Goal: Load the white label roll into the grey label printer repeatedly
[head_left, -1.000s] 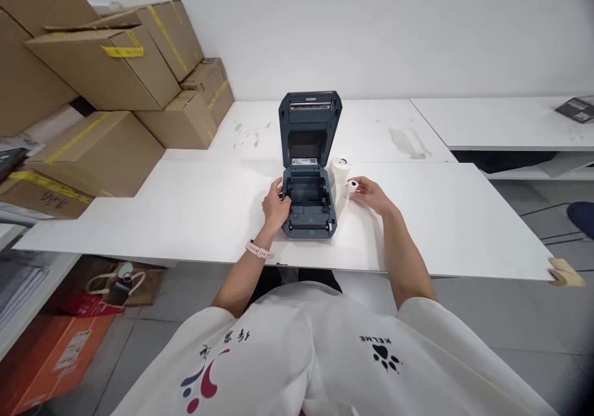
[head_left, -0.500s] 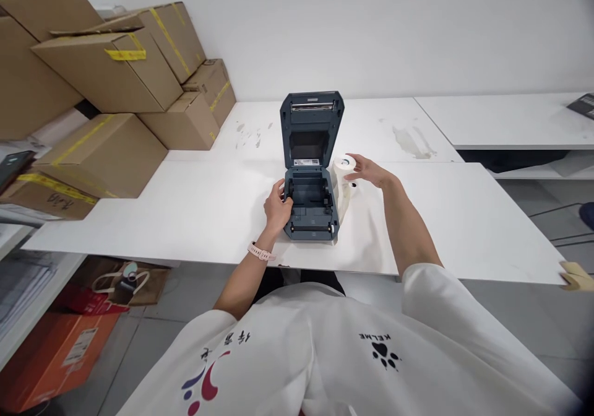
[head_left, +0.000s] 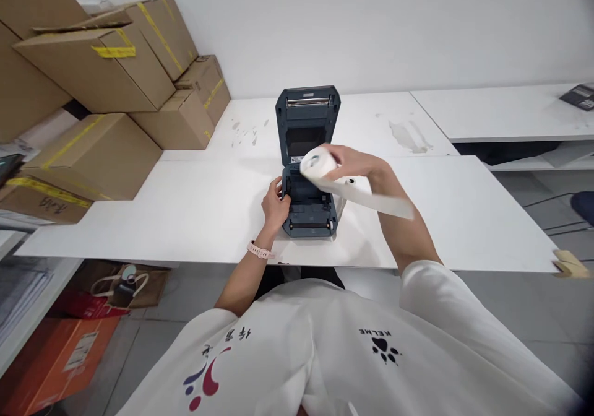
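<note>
A dark grey label printer [head_left: 309, 223] stands on the white table with its lid [head_left: 308, 116] raised, its inner bay showing. My left hand [head_left: 275, 205] grips the printer's left side, thumb over the rim and fingers along the outer wall. A white label roll [head_left: 315, 163] is held in my right hand [head_left: 350, 161], tilted above the bay and hiding part of it. From the roll a loose paper strip [head_left: 380, 200] trails to the right across my forearm. Beside the printer's right side lies something white with a small dark round spot [head_left: 351, 182], partly hidden by my right hand and the strip.
Taped cardboard boxes [head_left: 102, 150] are stacked at the table's left end. The white wall [head_left: 371, 26] rises behind the table. A lower shelf unit [head_left: 510, 116] adjoins at the back right. An orange box [head_left: 69, 354] and a paper bag [head_left: 148, 286] are on the floor at left.
My right hand has lifted the label roll from beside the printer and brought it left over the open bay, the strip swinging out to the right. My left hand stays on the printer.
</note>
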{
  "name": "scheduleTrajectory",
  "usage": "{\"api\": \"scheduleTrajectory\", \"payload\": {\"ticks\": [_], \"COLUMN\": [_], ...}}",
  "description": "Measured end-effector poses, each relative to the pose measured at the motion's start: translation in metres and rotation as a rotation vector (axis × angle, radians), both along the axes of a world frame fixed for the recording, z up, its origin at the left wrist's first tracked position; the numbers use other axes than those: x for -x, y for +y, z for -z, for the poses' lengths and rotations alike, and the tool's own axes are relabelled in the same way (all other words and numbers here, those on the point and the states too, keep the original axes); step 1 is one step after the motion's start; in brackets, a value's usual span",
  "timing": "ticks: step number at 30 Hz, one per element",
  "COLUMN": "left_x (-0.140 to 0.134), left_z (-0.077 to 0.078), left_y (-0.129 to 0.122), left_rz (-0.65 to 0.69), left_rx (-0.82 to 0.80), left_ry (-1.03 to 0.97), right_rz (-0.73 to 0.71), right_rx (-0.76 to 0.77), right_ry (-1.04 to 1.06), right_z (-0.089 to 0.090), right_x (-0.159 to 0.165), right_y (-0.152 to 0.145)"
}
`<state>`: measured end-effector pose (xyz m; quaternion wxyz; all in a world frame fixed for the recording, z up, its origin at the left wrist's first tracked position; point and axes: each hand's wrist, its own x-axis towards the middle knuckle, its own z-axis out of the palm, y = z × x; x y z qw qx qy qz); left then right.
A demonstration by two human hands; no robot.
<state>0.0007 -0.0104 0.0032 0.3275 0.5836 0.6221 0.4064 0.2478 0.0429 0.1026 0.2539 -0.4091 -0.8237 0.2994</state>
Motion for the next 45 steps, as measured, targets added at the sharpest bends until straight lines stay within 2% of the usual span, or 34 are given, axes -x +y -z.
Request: {"api": "scheduleTrajectory", "payload": {"ticks": [2, 4, 9, 13, 18, 21, 23, 27, 31, 39, 45], "left_x": [0.000, -0.001, -0.002, -0.001, -0.001, -0.001, -0.002, -0.002, -0.003, -0.004, -0.005], "left_z": [0.000, -0.001, -0.005, -0.001, 0.011, 0.016, 0.017, 0.018, 0.017, 0.008, 0.010], "left_y": [0.001, 0.001, -0.001, 0.000, 0.004, 0.005, 0.005, 0.005, 0.006, 0.001, 0.002], "left_rz": [-0.005, -0.008, -0.021, -0.006, -0.005, 0.020, 0.044, 0.061, 0.043, 0.032, 0.022], "left_rx": [0.002, 0.002, 0.025, -0.003, 0.000, -0.012, -0.035, -0.064, -0.053, -0.016, -0.038], "left_ry": [-0.002, -0.009, 0.007, -0.024, -0.122, -0.230, -0.278, -0.354, -0.419, -0.448, -0.458], "right_rz": [-0.073, -0.051, -0.016, -0.002, 0.030, -0.001, 0.011, 0.053, 0.052, 0.047, 0.082], "right_rx": [0.031, 0.004, -0.034, -0.122, -0.228, -0.224, -0.209, -0.226, -0.249, -0.243, -0.331], "right_ry": [-0.297, -0.507, -0.741, -0.633, -0.301, -0.252, -0.262, -0.250, -0.236, -0.280, -0.350], "right_z": [-0.004, 0.001, 0.021, 0.028, 0.038, 0.051, 0.059, 0.068, 0.067, 0.067, 0.073], "right_x": [0.030, 0.055, 0.080, 0.071, 0.060, 0.062, 0.065, 0.068, 0.066, 0.068, 0.075], "right_y": [0.006, 0.011, 0.014, -0.010, -0.082, -0.122, -0.136, -0.140, -0.135, -0.136, -0.140]}}
